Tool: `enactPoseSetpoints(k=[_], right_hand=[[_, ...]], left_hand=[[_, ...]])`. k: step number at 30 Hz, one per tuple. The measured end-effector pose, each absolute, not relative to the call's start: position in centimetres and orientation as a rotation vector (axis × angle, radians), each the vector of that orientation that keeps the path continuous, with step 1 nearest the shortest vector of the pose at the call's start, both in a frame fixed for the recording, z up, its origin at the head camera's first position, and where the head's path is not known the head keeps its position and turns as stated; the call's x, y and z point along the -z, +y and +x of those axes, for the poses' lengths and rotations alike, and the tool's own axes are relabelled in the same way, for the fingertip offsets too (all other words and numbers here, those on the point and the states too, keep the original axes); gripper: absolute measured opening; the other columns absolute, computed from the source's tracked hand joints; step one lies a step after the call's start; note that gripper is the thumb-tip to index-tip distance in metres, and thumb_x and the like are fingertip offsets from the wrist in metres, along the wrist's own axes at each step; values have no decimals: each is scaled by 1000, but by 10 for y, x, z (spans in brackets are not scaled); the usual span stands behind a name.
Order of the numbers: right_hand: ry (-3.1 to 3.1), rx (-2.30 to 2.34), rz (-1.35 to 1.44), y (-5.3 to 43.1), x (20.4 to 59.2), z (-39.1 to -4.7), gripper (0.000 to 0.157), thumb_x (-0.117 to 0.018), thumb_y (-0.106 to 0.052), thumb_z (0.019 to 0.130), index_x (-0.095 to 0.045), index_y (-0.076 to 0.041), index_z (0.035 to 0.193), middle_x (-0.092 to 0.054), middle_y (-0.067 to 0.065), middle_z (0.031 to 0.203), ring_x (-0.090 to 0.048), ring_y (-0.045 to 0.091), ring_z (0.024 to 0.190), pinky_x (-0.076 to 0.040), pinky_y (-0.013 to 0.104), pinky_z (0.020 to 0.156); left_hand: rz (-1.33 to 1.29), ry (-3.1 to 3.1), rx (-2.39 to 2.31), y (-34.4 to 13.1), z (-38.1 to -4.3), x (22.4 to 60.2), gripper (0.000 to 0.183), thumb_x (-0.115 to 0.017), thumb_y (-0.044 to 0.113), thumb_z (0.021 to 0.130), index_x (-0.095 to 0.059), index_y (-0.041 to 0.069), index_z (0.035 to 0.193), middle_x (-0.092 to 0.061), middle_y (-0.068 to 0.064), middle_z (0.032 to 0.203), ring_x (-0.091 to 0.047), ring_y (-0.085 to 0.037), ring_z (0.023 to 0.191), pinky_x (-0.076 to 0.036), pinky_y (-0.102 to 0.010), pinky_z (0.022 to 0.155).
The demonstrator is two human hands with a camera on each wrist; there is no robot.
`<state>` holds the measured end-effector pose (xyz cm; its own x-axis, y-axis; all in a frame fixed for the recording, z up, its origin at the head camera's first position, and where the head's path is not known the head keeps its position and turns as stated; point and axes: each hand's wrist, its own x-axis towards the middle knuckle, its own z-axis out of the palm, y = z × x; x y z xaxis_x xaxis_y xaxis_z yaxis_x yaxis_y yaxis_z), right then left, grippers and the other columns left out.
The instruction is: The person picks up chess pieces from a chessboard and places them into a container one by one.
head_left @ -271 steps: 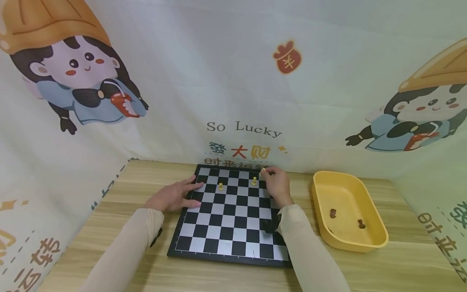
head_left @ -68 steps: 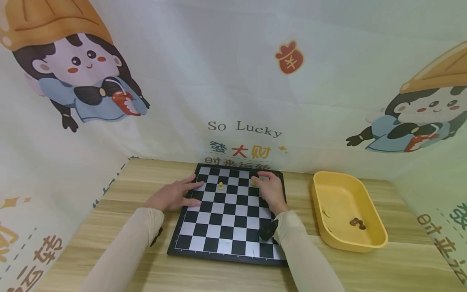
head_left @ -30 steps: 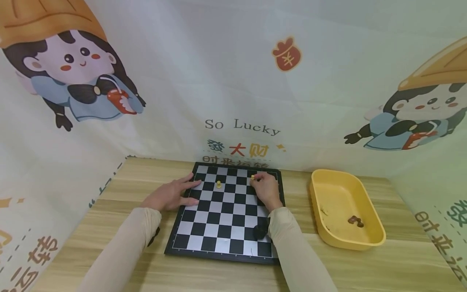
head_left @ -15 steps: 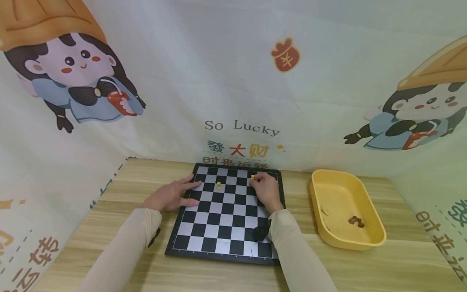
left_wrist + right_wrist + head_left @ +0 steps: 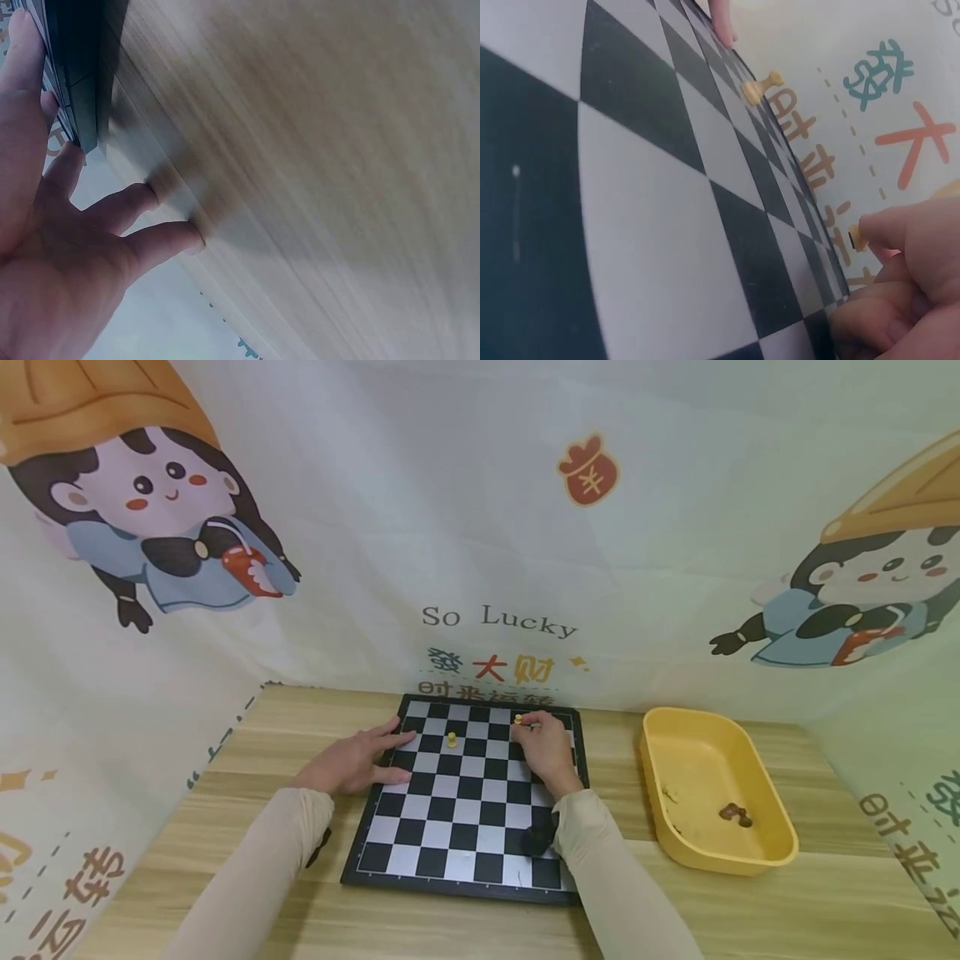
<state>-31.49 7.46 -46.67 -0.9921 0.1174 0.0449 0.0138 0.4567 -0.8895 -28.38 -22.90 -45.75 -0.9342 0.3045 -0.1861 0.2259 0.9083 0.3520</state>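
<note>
My right hand (image 5: 550,750) is over the far right part of a black-and-white chessboard (image 5: 458,867). Between thumb and forefinger it pinches a small yellow chess pawn (image 5: 518,720). In the right wrist view this pawn (image 5: 855,238) shows partly, the rest covered by the fingers. Another yellow chess pawn (image 5: 452,740) stands upright on the board, left of the right hand. My left hand (image 5: 351,763) rests at the board's left edge with fingers spread. In the left wrist view, two fingertips of the left hand (image 5: 71,247) touch the wooden table beside the board's dark side.
A yellow plastic tray (image 5: 772,858) stands on the table to the right of the board. Brown pieces (image 5: 736,814) and small yellowish bits (image 5: 670,794) lie in it. A printed cloth (image 5: 375,527) hangs right behind the board and table.
The right hand, earlier at the far right corner, has come to the right pawn and now pinches it slightly farther back. Brown pieces in the tray lie closer together, and yellowish bits appear there.
</note>
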Motion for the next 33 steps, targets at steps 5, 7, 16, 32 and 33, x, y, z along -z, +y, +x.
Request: enactPoseSetpoints(k=[5, 7, 16, 32, 33], right_hand=[[-2606, -1577, -105, 76, 460, -311, 22, -69, -17, 95, -70, 0, 110, -48, -6, 60, -41, 10, 53, -33, 24, 49], [-2616, -1562, -102, 78, 457, -309, 22, -69, -17, 96, -71, -1, 111, -48, -6, 58, -41, 10, 51, -32, 24, 47], [-2608, -1585, -57, 90, 451, -302, 24, -70, -17, 94, -71, -1, 112, -44, -8, 53, -37, 8, 46, -30, 23, 45], [-2537, -1663, -82, 105, 437, -279, 25, -70, -24, 95, -69, -6, 112, -38, -8, 54, -36, 10, 45, -29, 24, 44], [-2535, -1670, -93, 107, 435, -278, 25, -70, -25, 95, -70, -6, 112, -38, -8, 54, -36, 10, 44, -29, 24, 44]], left_hand=[[398, 2833, -462, -228, -285, 457, 82, -65, 63, 89, -37, 30, 159, -16, -8, 173, -25, -50, 153, -30, -65, 121], [396, 2831, -459, -228, -285, 457, 82, -65, 63, 89, -36, 30, 159, -16, -8, 173, -25, -50, 153, -30, -65, 121], [382, 2834, -466, -228, -284, 456, 81, -66, 62, 90, -37, 30, 159, -17, -7, 173, -26, -50, 153, -31, -65, 121], [371, 2827, -454, -227, -283, 454, 80, -65, 61, 90, -36, 31, 159, -15, -6, 173, -24, -49, 154, -30, -64, 122], [377, 2826, -450, -227, -283, 454, 81, -64, 62, 90, -36, 31, 159, -16, -7, 173, -25, -50, 153, -30, -65, 121]])
